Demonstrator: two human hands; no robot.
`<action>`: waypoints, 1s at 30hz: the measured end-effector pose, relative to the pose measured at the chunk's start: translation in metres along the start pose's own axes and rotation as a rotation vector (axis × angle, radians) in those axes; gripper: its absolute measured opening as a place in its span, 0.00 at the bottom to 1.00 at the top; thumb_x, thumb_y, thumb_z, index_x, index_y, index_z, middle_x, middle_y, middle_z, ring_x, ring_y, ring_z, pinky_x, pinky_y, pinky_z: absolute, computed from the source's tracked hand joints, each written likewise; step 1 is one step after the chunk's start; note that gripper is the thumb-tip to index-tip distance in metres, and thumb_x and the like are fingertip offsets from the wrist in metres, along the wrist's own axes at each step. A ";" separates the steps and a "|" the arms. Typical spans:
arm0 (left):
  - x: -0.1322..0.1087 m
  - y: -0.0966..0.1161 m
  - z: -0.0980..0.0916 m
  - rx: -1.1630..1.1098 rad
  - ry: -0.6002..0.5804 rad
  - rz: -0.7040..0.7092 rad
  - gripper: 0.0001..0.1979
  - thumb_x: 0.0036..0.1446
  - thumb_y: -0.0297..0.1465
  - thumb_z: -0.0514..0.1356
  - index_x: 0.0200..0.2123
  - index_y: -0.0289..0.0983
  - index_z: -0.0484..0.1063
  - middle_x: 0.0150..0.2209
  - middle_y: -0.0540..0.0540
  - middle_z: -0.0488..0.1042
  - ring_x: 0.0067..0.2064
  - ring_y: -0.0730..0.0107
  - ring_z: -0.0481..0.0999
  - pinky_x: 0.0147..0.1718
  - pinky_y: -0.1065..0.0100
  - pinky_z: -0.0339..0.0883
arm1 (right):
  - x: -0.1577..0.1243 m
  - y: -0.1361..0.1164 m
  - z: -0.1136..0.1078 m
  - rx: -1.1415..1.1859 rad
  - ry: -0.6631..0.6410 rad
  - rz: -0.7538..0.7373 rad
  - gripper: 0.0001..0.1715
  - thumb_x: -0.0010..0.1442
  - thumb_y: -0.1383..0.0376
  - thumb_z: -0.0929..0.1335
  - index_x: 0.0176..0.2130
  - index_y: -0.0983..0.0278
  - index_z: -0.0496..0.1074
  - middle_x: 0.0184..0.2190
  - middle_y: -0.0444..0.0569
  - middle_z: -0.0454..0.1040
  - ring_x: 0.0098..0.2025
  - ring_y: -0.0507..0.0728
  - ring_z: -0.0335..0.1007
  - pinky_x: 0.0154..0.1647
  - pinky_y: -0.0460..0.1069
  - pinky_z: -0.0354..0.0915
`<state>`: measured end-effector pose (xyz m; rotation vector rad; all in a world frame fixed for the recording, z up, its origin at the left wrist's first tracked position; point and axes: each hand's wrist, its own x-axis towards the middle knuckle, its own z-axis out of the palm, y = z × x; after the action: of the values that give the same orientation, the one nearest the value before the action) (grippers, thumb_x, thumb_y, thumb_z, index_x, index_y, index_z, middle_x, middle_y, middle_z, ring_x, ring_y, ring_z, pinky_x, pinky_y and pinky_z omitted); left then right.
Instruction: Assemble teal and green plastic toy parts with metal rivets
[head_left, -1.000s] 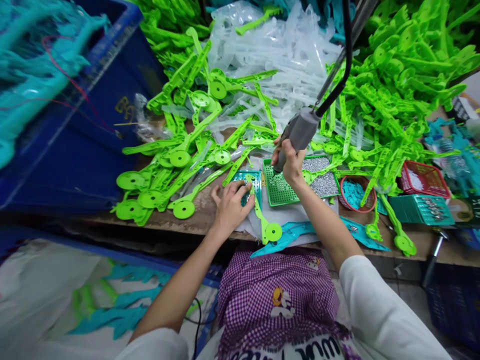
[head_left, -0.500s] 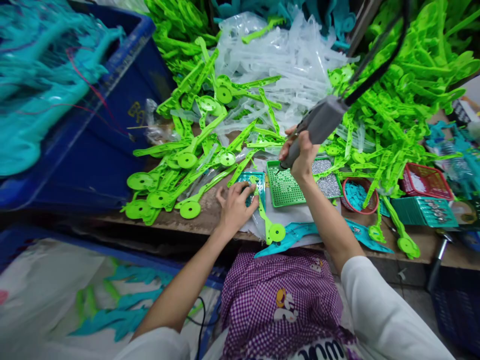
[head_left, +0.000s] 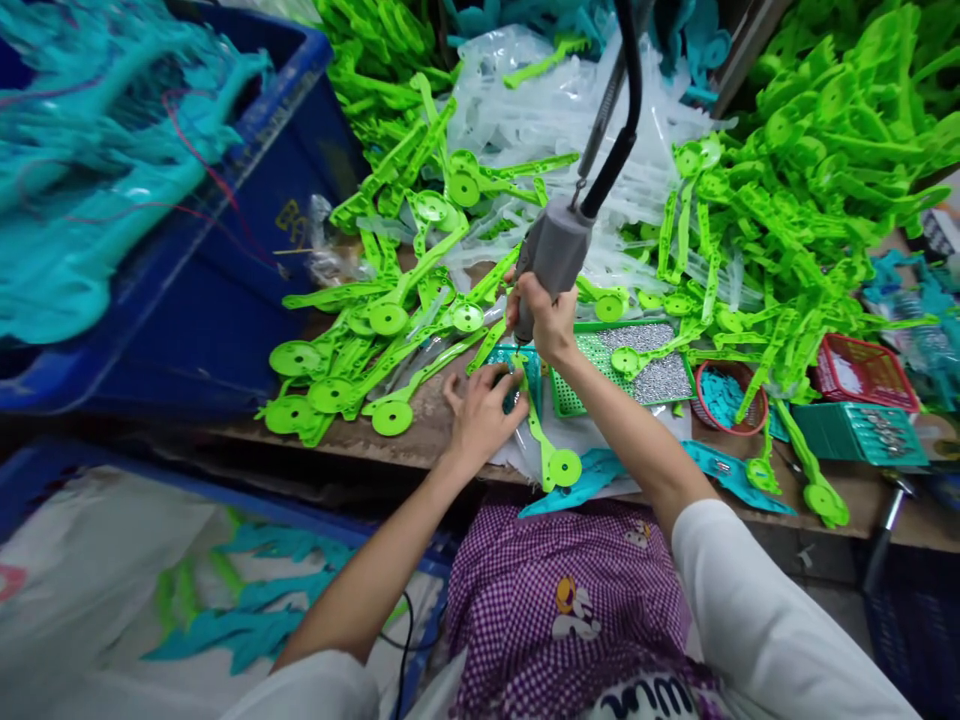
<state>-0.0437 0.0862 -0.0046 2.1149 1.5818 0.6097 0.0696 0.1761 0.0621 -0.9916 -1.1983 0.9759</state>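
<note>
My right hand [head_left: 546,318] is wrapped round a grey electric screwdriver [head_left: 556,245], held nearly upright with its cable rising from the top. Its tip points down at the upper end of a lime-green plastic part [head_left: 541,440]; whether it touches a screw there is too small to tell. My left hand [head_left: 484,408] grips that part near the same end, fingers bent over a teal tray [head_left: 534,375]. The part's round disc end lies towards me, beside a blue plastic piece [head_left: 585,482]. A green perforated tray [head_left: 571,385] with small silver screws [head_left: 660,365] lies right of the screwdriver.
Loose lime-green parts [head_left: 390,318] are heaped left and behind, with another heap [head_left: 840,170] at right. Translucent pieces [head_left: 525,100] fill the back. A large blue bin [head_left: 247,200] stands left. A red round basket [head_left: 757,425] and a hammer [head_left: 889,525] are at right.
My right hand has carried the screwdriver leftward from over the green tray to the end of the green part, turning it more upright. My left hand stays on the part.
</note>
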 end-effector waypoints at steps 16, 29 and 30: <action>0.000 -0.001 0.003 0.020 -0.015 -0.003 0.14 0.62 0.37 0.57 0.49 0.46 0.75 0.56 0.41 0.73 0.61 0.47 0.65 0.63 0.34 0.40 | 0.000 0.010 0.008 -0.202 -0.311 0.008 0.25 0.54 0.44 0.69 0.24 0.61 0.65 0.18 0.39 0.61 0.24 0.50 0.62 0.24 0.47 0.63; 0.000 -0.003 0.000 -0.033 0.084 -0.025 0.16 0.60 0.38 0.59 0.51 0.45 0.72 0.58 0.39 0.71 0.61 0.48 0.67 0.63 0.36 0.42 | -0.018 -0.020 -0.046 -0.094 0.199 -0.053 0.29 0.54 0.39 0.64 0.33 0.61 0.71 0.16 0.38 0.62 0.19 0.50 0.65 0.23 0.48 0.66; -0.004 -0.004 -0.001 -0.053 0.137 -0.048 0.18 0.59 0.38 0.60 0.52 0.43 0.71 0.58 0.38 0.71 0.60 0.48 0.68 0.62 0.37 0.45 | -0.020 -0.020 -0.052 -0.108 0.194 -0.045 0.29 0.54 0.39 0.65 0.32 0.61 0.70 0.16 0.38 0.62 0.19 0.50 0.65 0.23 0.48 0.66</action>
<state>-0.0489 0.0837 -0.0066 2.0289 1.6649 0.7859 0.1199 0.1468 0.0710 -1.1135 -1.1146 0.7670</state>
